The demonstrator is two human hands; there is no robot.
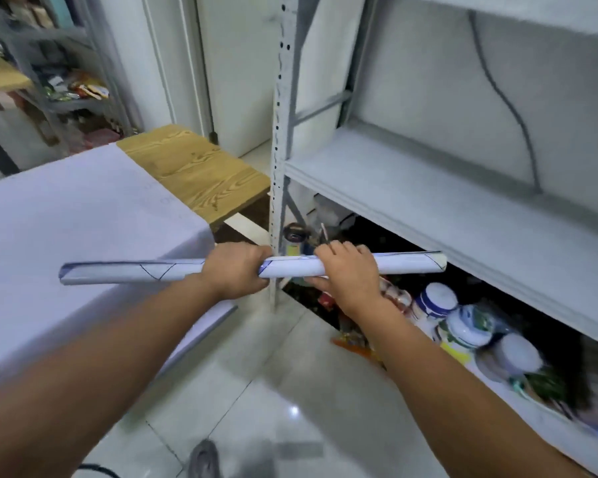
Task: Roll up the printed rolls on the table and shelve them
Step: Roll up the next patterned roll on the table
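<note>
We hold the rolled print (118, 272) level between desk (201, 174) and shelf.
At nine o'clock a flat sheet (83, 219) covers the desk. Our left hand (237, 270) wraps its grip round the roll's middle; our right hand (346, 274) grips it just beside. Behind the roll at twelve stands the shelf post (279, 115); shelf board (428, 201) at two, jars (437, 300) at four.
</note>
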